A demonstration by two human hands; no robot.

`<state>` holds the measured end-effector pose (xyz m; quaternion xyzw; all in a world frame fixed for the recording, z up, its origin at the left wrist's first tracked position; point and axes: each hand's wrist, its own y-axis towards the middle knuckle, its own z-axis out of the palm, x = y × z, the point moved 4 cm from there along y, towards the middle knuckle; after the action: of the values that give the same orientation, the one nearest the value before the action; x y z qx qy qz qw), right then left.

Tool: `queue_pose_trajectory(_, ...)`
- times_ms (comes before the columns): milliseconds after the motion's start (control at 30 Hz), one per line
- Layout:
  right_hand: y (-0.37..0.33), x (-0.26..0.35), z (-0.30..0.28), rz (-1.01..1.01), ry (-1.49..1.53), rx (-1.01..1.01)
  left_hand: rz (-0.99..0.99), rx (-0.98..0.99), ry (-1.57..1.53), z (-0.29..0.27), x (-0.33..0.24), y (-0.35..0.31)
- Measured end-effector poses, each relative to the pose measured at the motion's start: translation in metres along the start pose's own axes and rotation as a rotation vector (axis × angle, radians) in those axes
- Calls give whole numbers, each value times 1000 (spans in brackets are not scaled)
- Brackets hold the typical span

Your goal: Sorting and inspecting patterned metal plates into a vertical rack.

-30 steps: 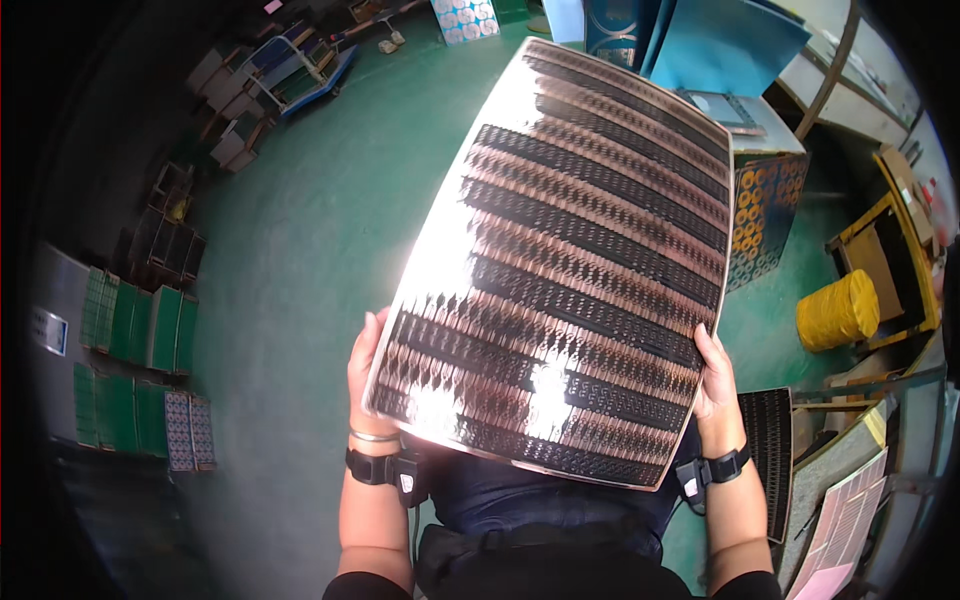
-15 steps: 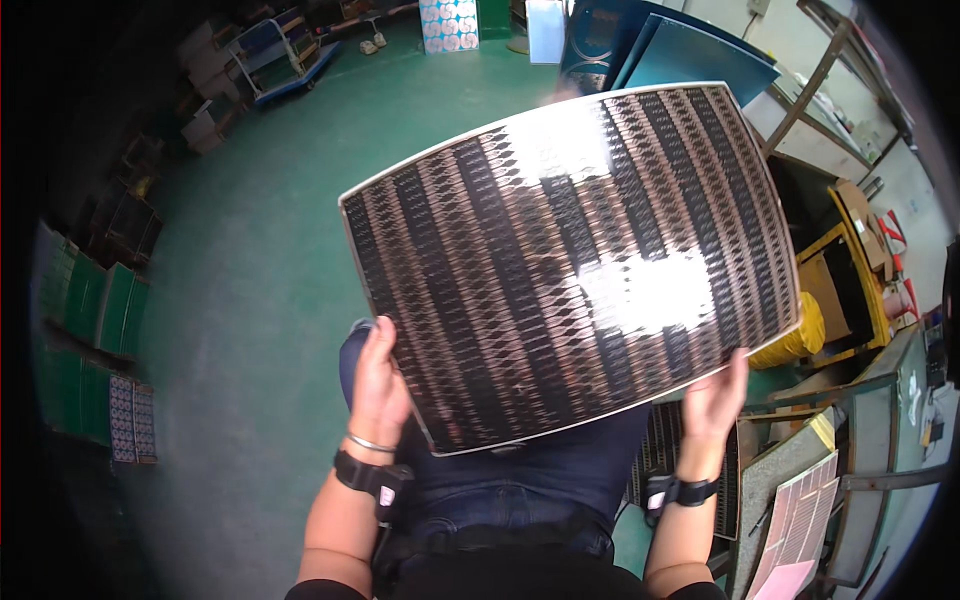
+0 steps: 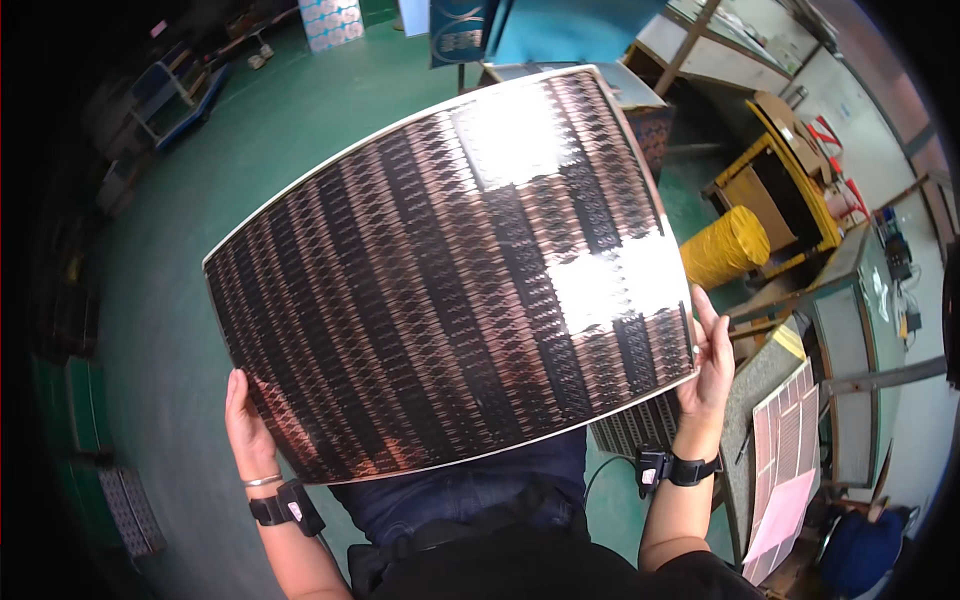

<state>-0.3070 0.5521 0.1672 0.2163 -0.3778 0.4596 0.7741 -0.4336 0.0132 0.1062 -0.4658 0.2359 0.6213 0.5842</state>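
Observation:
A large glossy rectangular panel [image 3: 400,290] is held up in front of me, tilted, its far right corner higher in view. Dark and coppery bands in a fine repeating pattern run across it, and a pale edge frames it. Bright light glares off two patches. My left hand [image 3: 248,430] grips its left edge close to the near corner, most of the fingers hidden behind it. At the near right corner, my right hand [image 3: 708,365] grips the right edge with fingers partly out of sight. Both wrists wear black straps with small devices.
To the right stand a yellow wrapped roll [image 3: 725,248] and a yellow-framed cart [image 3: 800,190]. Nearer, a workbench [image 3: 745,440] carries a pink-and-brown printed sheet [image 3: 785,470]. Blue panels [image 3: 575,40] stand beyond my panel. A trolley [image 3: 180,100] sits far left on the green floor [image 3: 330,90].
The panel and my left hand have shifted left in view. My right hand has moved from the panel's near edge to its right-hand corner. My view has swung rightward.

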Motion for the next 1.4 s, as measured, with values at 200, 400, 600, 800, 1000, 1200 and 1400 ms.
queue_pose_trajectory(200, 7, 5, 5, 21, -51, -12, -15, -40, -6, -4, -5, 2)
queue_pose_trajectory(400, 31, 14, 5, -104, -487, 130, 268, 20, -52, 18, -33, -8)
queue_pose_trajectory(600, 85, 21, -32, -443, -310, 34, 732, 599, 221, 61, -53, 23)
queue_pose_trajectory(800, 14, -67, 26, -395, -136, 131, -49, 541, -299, 105, -15, 20)
queue_pose_trajectory(1000, 36, -43, -11, -374, -13, 167, 135, 200, -59, 169, -9, -51)
queue_pose_trajectory(1200, 57, -34, -60, -293, 140, 213, -275, 490, -348, 165, 0, -57)
queue_pose_trajectory(1400, 44, -31, -96, -220, 278, 273, -220, 460, -287, 158, 6, -48)
